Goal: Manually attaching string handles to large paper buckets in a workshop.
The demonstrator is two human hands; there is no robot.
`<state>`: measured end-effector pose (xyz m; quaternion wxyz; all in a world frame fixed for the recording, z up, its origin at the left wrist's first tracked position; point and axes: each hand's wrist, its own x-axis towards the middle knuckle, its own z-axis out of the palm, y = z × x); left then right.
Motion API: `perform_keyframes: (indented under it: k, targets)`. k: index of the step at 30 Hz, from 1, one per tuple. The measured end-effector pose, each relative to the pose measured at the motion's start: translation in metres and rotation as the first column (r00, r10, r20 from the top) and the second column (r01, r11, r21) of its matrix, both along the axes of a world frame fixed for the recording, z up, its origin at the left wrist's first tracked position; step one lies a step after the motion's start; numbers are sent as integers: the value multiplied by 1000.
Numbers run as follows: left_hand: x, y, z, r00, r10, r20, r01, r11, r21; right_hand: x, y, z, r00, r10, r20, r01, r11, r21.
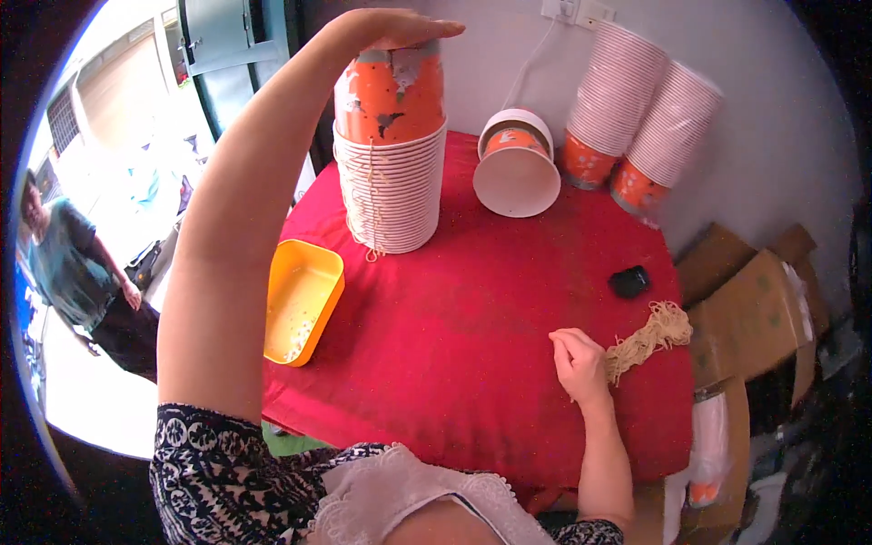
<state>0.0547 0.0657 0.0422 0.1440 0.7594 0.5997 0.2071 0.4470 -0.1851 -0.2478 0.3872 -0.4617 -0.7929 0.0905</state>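
Observation:
My left hand (400, 29) lies flat, fingers stretched out, on top of a tall stack of paper tubs (395, 186). The stack stands upside down, white rims below and an orange printed side at the top. A thin string (372, 195) runs down the front of its rims, with a small tangle at the bottom. My right hand (579, 363) is closed in a loose fist above the red cloth. Whatever its fingers may hold is hidden. Just right of it lies a bundle of beige string (649, 341).
A yellow tray (304, 304) holds small white bits at left. Two tubs, one on its side (518, 182), stand at the back, near wrapped tub stacks (618, 91). A black object (629, 282) lies at right, by cardboard boxes (749, 318). A person (77, 263) stands at far left.

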Motion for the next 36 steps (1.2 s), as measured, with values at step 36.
perform_keyframes:
  k: [36]
  targets:
    - [180,-30,-192,960,186,-209,-74,890,450,2,-8,-5,997,75,9,-76,996,39]
